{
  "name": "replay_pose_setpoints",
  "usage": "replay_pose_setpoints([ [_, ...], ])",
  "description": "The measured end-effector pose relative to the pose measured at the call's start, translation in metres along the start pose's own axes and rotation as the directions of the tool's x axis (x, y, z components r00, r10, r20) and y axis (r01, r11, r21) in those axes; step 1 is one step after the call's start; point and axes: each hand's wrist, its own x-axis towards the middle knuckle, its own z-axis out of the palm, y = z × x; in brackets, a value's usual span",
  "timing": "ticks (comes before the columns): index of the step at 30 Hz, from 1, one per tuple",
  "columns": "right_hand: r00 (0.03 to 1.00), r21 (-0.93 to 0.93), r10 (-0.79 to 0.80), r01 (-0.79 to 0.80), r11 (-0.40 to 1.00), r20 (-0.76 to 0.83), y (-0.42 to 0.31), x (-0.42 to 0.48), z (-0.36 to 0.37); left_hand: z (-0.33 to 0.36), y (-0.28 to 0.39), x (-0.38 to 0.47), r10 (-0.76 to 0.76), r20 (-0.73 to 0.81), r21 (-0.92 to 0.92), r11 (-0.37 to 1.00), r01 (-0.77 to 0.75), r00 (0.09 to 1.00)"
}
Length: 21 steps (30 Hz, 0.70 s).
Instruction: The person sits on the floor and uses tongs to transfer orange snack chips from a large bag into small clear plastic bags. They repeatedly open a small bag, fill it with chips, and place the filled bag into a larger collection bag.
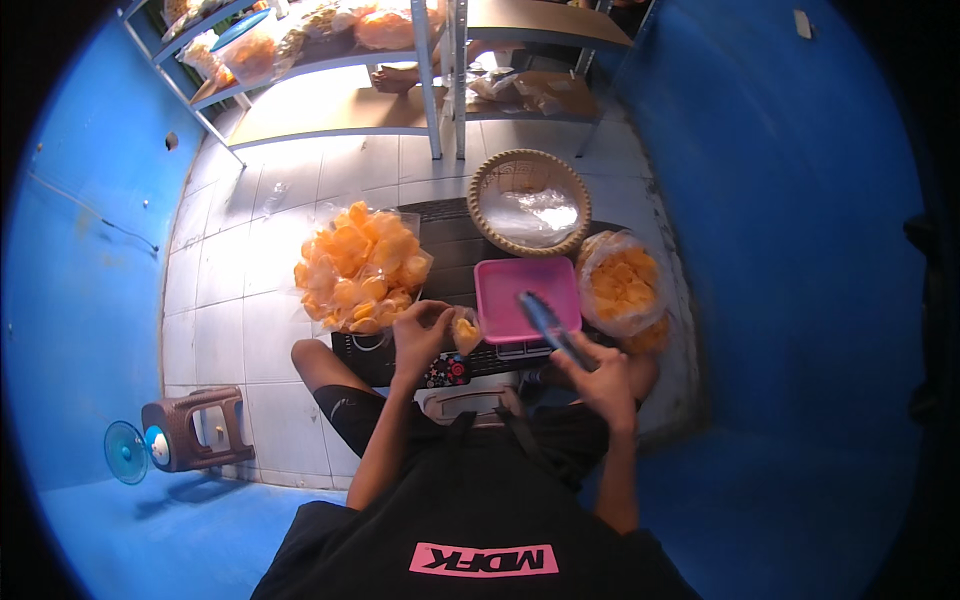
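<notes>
My left hand (421, 337) pinches the edge of a small clear plastic bag (466, 334) with a few orange chips in it. In my right hand (600, 375) is a pair of tongs (546, 319), its tips above a pink plastic tray (510, 289). To the left lies a large heap of orange chips in clear plastic bags (364, 270). A large open plastic bag of orange chips (624, 285) stands right of the tray. Beyond the tray, a woven-look basket (480, 217) holds clear plastic bags (532, 214).
These things stand on a low dark slatted table (446, 262). Metal shelves (330, 112) with bagged snacks stand beyond, with part of another person's hand or foot (395, 80) near them. A brown plastic stool (176, 431) and a small blue fan (126, 452) are at the lower left.
</notes>
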Motion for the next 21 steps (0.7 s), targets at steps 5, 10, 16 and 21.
replay_pose_setpoints([
  [5,0.942,-0.315,0.091,-0.197,0.928,-0.322,0.067,0.032,-0.043,-0.022,0.013,0.003,-0.013,-0.008,0.077,0.997,0.014,1.000],
  [10,0.886,-0.495,0.050,-0.304,0.814,-0.461,0.130,0.081,-0.062,-0.026,0.021,-0.002,-0.036,0.016,0.050,0.998,0.035,0.999],
  [16,0.841,-0.386,0.285,-0.478,0.789,-0.460,0.159,0.124,-0.071,-0.022,0.013,-0.016,-0.071,0.056,-0.026,0.997,0.072,0.996],
  [21,0.853,-0.374,0.133,-0.355,0.857,-0.505,0.157,0.120,-0.062,-0.021,-0.001,-0.013,0.006,0.049,0.071,0.997,-0.009,0.999],
])
